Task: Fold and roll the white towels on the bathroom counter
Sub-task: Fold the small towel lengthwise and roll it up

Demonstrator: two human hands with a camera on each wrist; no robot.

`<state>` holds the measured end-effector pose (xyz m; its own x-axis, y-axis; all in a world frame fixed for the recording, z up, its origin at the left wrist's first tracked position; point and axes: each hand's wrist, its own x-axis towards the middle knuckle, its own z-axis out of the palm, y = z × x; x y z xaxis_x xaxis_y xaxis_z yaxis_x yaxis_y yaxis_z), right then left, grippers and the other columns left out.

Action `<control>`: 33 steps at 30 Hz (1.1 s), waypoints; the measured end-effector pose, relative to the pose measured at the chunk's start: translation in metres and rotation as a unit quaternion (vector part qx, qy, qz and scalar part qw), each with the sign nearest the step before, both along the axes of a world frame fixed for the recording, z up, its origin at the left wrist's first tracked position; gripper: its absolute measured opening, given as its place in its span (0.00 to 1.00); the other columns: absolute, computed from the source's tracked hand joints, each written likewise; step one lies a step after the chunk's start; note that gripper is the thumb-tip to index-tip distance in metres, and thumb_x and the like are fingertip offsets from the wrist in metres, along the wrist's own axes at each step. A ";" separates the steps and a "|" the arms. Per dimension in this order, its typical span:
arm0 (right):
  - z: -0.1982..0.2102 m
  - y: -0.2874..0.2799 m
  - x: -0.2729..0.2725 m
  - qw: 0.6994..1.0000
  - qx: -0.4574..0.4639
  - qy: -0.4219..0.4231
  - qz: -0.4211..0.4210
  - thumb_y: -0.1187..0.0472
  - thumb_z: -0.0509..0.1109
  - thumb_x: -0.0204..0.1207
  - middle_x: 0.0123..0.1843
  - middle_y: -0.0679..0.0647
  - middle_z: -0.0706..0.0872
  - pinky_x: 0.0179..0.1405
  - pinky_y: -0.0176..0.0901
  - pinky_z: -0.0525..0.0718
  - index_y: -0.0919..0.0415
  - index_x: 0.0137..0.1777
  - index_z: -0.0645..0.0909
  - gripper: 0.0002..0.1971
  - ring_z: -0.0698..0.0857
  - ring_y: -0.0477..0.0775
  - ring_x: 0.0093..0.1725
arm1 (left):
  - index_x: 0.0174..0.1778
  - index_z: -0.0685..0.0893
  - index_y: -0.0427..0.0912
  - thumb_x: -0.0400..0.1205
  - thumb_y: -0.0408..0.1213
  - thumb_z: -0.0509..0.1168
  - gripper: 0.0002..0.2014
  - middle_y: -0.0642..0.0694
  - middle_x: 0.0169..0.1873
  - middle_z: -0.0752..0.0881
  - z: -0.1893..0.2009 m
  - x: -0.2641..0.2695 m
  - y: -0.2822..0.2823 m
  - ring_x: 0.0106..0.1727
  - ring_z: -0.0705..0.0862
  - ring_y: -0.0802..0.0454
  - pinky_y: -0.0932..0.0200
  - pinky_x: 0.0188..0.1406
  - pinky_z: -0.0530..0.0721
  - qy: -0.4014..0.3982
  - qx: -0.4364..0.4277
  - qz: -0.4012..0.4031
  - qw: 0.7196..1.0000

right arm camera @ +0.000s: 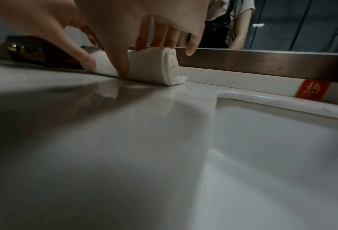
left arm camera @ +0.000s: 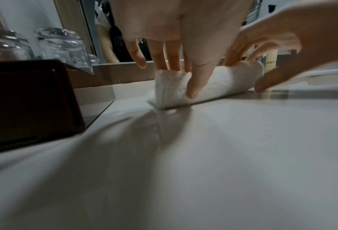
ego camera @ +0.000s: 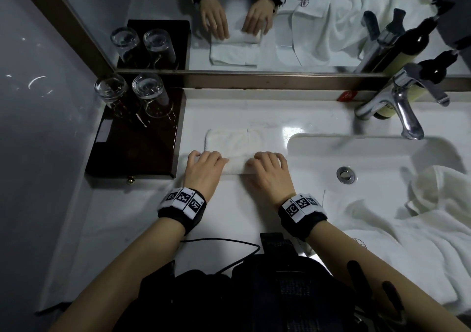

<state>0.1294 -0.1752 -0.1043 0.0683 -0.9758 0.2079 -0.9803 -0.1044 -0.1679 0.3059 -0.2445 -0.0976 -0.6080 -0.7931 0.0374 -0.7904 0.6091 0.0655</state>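
Head view: beside the white basin (ego camera: 369, 153), left hand (ego camera: 204, 168) and right hand (ego camera: 270, 171) curl over the half-rolled small white terry towel (ego camera: 235, 164); press evenly, keeping both ends aligned.

Your rolled towel (ego camera: 237, 164) is nubby white terry cloth on a glossy, smooth white counter (ego camera: 237, 212). At its left edge, the tray (ego camera: 137, 150) is polished dark wood; the faucet (ego camera: 397, 104) is shiny chrome.

Your way is bare counter (ego camera: 229, 212) toward you; dark tray (ego camera: 135, 150) blocks left, sink basin (ego camera: 382, 158) drops right.
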 end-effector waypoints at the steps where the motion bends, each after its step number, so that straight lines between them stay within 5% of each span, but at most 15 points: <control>1: 0.001 0.000 0.000 1.000 0.011 0.001 -0.002 0.64 0.76 0.59 0.53 0.57 0.86 0.64 0.56 0.74 0.61 0.53 0.83 0.20 0.85 0.61 0.53 | 0.60 0.83 0.47 0.76 0.29 0.66 0.17 0.49 0.52 0.85 -0.001 -0.001 -0.005 0.55 0.83 0.47 0.50 0.62 0.65 -0.013 0.027 0.000 1.000; 4: 0.005 -0.007 -0.004 1.000 0.023 0.001 -0.007 0.67 0.76 0.59 0.53 0.56 0.87 0.65 0.62 0.77 0.61 0.54 0.85 0.20 0.86 0.59 0.54 | 0.69 0.74 0.49 0.79 0.28 0.58 0.22 0.52 0.59 0.82 -0.001 -0.001 -0.014 0.63 0.79 0.49 0.51 0.69 0.57 -0.045 0.067 0.003 0.997; 10: 0.003 -0.026 -0.012 0.997 0.073 0.003 -0.009 0.70 0.69 0.70 0.56 0.57 0.86 0.72 0.67 0.67 0.62 0.60 0.83 0.17 0.83 0.61 0.61 | 0.64 0.72 0.47 0.76 0.25 0.56 0.22 0.51 0.54 0.83 -0.003 -0.002 -0.015 0.63 0.78 0.50 0.50 0.71 0.57 -0.011 0.068 0.013 0.998; 14: -0.003 -0.033 -0.013 0.990 0.144 0.001 -0.016 0.68 0.60 0.77 0.66 0.54 0.79 0.78 0.64 0.51 0.60 0.69 0.74 0.21 0.73 0.59 0.71 | 0.62 0.79 0.44 0.74 0.27 0.61 0.20 0.47 0.62 0.80 -0.005 -0.001 -0.008 0.64 0.79 0.46 0.46 0.68 0.68 -0.002 0.015 0.007 1.000; 17: -0.003 -0.038 -0.012 0.987 0.157 0.005 -0.021 0.67 0.56 0.77 0.69 0.53 0.77 0.78 0.63 0.47 0.58 0.72 0.71 0.22 0.69 0.58 0.73 | 0.58 0.82 0.45 0.69 0.28 0.68 0.21 0.47 0.59 0.83 -0.008 0.000 -0.006 0.58 0.83 0.47 0.49 0.61 0.77 0.007 -0.034 0.001 0.999; 22: -0.004 -0.039 -0.008 0.988 0.153 0.003 -0.033 0.67 0.55 0.76 0.72 0.54 0.73 0.79 0.64 0.49 0.60 0.73 0.68 0.23 0.64 0.59 0.78 | 0.59 0.83 0.46 0.72 0.30 0.69 0.19 0.48 0.53 0.85 -0.002 -0.003 -0.016 0.56 0.83 0.46 0.48 0.60 0.77 -0.027 -0.008 0.004 1.000; 26: -0.004 -0.030 -0.007 0.999 0.044 -0.002 -0.020 0.68 0.72 0.65 0.62 0.60 0.83 0.71 0.62 0.69 0.64 0.62 0.80 0.22 0.81 0.63 0.64 | 0.64 0.79 0.44 0.77 0.26 0.59 0.20 0.47 0.58 0.83 0.000 -0.006 -0.025 0.61 0.80 0.44 0.44 0.67 0.68 -0.032 0.043 0.007 0.999; 33: 0.002 -0.040 -0.014 0.999 0.029 -0.002 -0.014 0.71 0.73 0.63 0.55 0.55 0.86 0.65 0.55 0.70 0.60 0.55 0.83 0.19 0.85 0.59 0.57 | 0.72 0.68 0.46 0.76 0.24 0.53 0.27 0.50 0.61 0.81 -0.004 -0.007 -0.032 0.66 0.76 0.49 0.51 0.69 0.60 -0.033 0.071 0.016 0.997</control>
<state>0.1153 -0.2150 -0.1018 0.0408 -0.9877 0.1512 -0.9820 -0.0675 -0.1762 0.2989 -0.2760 -0.1012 -0.5794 -0.8068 -0.1157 -0.8150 0.5713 0.0975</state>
